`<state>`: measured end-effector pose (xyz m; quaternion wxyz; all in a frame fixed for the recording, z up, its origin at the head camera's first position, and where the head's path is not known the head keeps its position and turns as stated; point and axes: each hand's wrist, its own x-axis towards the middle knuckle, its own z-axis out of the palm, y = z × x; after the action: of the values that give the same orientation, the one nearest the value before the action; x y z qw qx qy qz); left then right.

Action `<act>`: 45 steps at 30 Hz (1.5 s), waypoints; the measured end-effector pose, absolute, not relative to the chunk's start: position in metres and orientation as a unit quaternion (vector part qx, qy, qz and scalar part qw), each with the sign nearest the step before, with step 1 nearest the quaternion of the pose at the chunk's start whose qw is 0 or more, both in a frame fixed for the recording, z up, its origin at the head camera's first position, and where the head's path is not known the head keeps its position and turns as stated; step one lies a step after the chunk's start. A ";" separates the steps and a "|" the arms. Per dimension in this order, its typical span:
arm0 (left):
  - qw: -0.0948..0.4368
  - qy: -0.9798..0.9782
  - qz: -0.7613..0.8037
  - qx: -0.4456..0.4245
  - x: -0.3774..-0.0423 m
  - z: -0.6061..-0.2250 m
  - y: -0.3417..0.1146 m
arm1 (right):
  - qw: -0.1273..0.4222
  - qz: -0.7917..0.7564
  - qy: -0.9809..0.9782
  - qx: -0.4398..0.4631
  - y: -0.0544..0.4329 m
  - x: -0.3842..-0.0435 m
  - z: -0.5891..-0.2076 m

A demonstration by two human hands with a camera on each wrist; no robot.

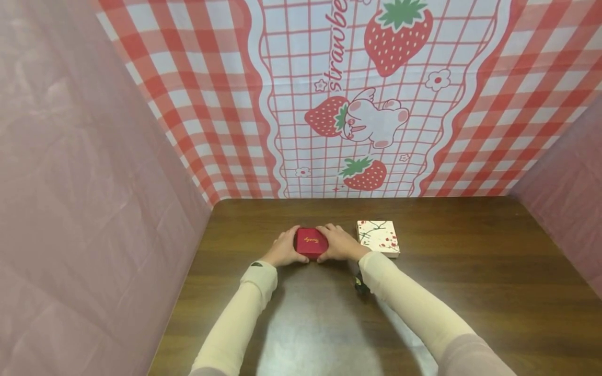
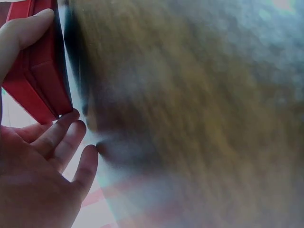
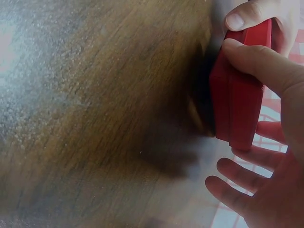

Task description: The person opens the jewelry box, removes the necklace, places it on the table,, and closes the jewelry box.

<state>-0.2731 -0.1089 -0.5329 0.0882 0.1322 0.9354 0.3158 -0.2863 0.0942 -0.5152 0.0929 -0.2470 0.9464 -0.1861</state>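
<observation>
A small red box (image 1: 311, 242) with gold lettering on its lid is between the two hands, toward the back of the wooden table. My left hand (image 1: 283, 249) grips its left end, thumb on the near side and fingers around toward the far side. On the right end my right hand (image 1: 339, 244) holds it the same way. Seen from the left wrist, the thumb presses the red box (image 2: 42, 80) and fingertips touch its far corner. In the right wrist view both thumbs lie on the near side of the box (image 3: 237, 102), with a seam below the lid.
A flat cream box (image 1: 378, 237) with red blossoms and green branches lies just right of my right hand. The table (image 1: 470, 282) meets a strawberry-patterned checked cloth (image 1: 329, 104) at the back. Pink cloth walls (image 1: 94, 209) stand on both sides.
</observation>
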 end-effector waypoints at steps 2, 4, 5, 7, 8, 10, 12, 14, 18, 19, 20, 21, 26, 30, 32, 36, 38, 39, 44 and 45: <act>0.088 0.934 0.320 0.132 -0.273 -0.533 -0.109 | 0.093 -0.188 0.946 -0.248 0.095 -0.286 -0.515; 0.087 0.933 0.323 0.133 -0.272 -0.534 -0.109 | 0.092 -0.190 0.945 -0.248 0.095 -0.285 -0.514; 0.088 0.932 0.325 0.132 -0.272 -0.534 -0.110 | 0.092 -0.191 0.945 -0.248 0.095 -0.284 -0.514; 0.089 0.931 0.327 0.132 -0.271 -0.534 -0.110 | 0.094 -0.193 0.945 -0.247 0.096 -0.284 -0.514; 0.089 0.931 0.327 0.132 -0.271 -0.535 -0.110 | 0.094 -0.195 0.945 -0.246 0.096 -0.283 -0.514; 0.090 0.931 0.329 0.131 -0.270 -0.535 -0.110 | 0.095 -0.196 0.945 -0.245 0.096 -0.283 -0.514; 0.091 0.930 0.332 0.130 -0.269 -0.535 -0.109 | 0.096 -0.198 0.944 -0.245 0.097 -0.282 -0.514; 0.090 0.928 0.339 0.130 -0.268 -0.534 -0.109 | 0.094 -0.198 0.944 -0.247 0.097 -0.281 -0.514; 0.089 0.924 0.349 0.132 -0.265 -0.534 -0.109 | 0.092 -0.201 0.943 -0.250 0.098 -0.280 -0.513; 0.088 0.923 0.350 0.132 -0.265 -0.533 -0.109 | 0.091 -0.202 0.942 -0.251 0.099 -0.280 -0.513; 0.087 0.923 0.351 0.133 -0.264 -0.533 -0.109 | 0.090 -0.205 0.942 -0.251 0.099 -0.280 -0.513; 0.087 0.922 0.352 0.133 -0.264 -0.533 -0.109 | 0.089 -0.207 0.941 -0.252 0.100 -0.279 -0.513; 0.088 0.919 0.359 0.136 -0.261 -0.531 -0.110 | 0.086 -0.220 0.936 -0.260 0.103 -0.277 -0.512; 0.087 0.919 0.362 0.130 -0.259 -0.530 -0.109 | 0.083 -0.231 0.932 -0.267 0.105 -0.276 -0.510; 0.085 0.918 0.366 0.127 -0.258 -0.528 -0.109 | 0.079 -0.233 0.931 -0.270 0.106 -0.275 -0.508; 0.078 0.915 0.375 0.125 -0.254 -0.525 -0.109 | 0.071 -0.234 0.930 -0.273 0.107 -0.273 -0.504; 0.077 0.915 0.377 0.124 -0.252 -0.522 -0.108 | 0.069 -0.237 0.930 -0.273 0.108 -0.272 -0.501; 0.076 0.914 0.379 0.123 -0.251 -0.521 -0.108 | 0.069 -0.239 0.930 -0.272 0.109 -0.271 -0.499; 0.070 0.909 0.391 0.128 -0.246 -0.518 -0.107 | 0.077 -0.246 0.930 -0.263 0.110 -0.268 -0.492; 0.068 0.908 0.393 0.130 -0.245 -0.517 -0.107 | 0.078 -0.245 0.930 -0.263 0.110 -0.267 -0.491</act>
<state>-0.2453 -0.1072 -0.5175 0.0683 0.1305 0.9075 0.3933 -0.2673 0.1105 -0.4914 0.0780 -0.2630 0.9300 -0.2446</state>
